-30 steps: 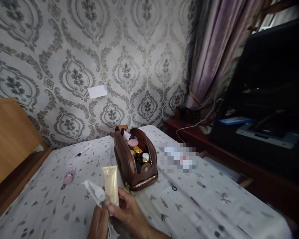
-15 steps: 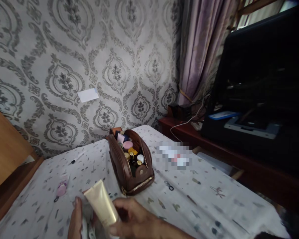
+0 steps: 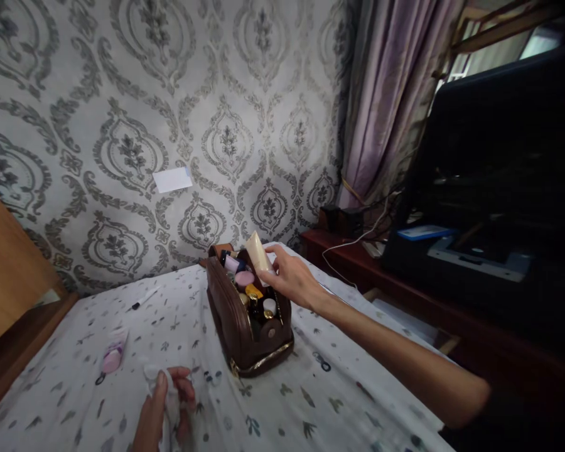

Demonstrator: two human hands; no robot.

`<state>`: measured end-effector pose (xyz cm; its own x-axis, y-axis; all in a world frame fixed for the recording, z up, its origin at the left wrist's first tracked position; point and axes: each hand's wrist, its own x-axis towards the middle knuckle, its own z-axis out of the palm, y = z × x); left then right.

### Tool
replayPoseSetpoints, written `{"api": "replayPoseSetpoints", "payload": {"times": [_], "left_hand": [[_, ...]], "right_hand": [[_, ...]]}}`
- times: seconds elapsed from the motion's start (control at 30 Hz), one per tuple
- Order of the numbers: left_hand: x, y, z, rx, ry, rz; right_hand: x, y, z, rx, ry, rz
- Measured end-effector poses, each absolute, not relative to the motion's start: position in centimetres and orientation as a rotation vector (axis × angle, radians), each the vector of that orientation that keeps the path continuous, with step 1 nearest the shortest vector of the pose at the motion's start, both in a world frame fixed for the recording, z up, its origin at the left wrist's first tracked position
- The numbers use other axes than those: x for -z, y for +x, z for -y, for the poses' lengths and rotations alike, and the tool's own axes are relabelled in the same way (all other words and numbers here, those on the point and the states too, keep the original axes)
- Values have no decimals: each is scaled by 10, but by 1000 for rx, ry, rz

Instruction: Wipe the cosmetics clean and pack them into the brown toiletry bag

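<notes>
A cream-gold squeeze tube (image 3: 258,256) is gripped between the thumb and fingers of my right hand (image 3: 287,273). It is tilted at the far right side of the brown toiletry bag (image 3: 228,314), its lower end at the opening. Inside the unzipped bag are a pink round item (image 3: 243,279), a yellow item (image 3: 253,290), a white cap (image 3: 270,306) and several gold-capped bottles. My left hand (image 3: 162,402), low in front of the bag, has its fingers curled around a crumpled white wipe (image 3: 169,392). A pink-and-white tube (image 3: 114,353) lies to the left of that hand.
A white stick-like item with a dark tip (image 3: 144,299) lies on the patterned sheet (image 3: 179,326). A wooden board (image 3: 14,270) stands at the left. On the right are a dark red desk (image 3: 353,251), a cable and a large black screen (image 3: 494,163).
My right hand has carried the cream-gold tube from beside my left hand, up and away to the bag. My left hand remains low with the white wipe.
</notes>
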<state>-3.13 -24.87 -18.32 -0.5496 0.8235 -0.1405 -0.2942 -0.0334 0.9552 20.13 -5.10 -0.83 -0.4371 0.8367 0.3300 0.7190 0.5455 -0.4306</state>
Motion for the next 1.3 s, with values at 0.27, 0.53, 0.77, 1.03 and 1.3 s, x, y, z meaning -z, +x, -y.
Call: {"api": "replayPoseSetpoints", "payload": {"times": [0.27, 0.53, 0.77, 1.03, 1.3], "left_hand": [[174, -23, 255, -1648, 618, -1433], [182, -26, 250, -1615, 625, -1380], [172, -15, 251, -1620, 619, -1421], [162, -4, 256, -1619, 645, -1464], [174, -11, 254, -1547, 643, -1525]], "right_hand": [[-4, 178, 51, 75, -1319, 2537], [5, 154, 56, 379, -1288, 2707], [7, 143, 52, 495, -1277, 2796], [8, 145, 49, 487, -1221, 2847], [8, 158, 40, 368, -1212, 2802]]}}
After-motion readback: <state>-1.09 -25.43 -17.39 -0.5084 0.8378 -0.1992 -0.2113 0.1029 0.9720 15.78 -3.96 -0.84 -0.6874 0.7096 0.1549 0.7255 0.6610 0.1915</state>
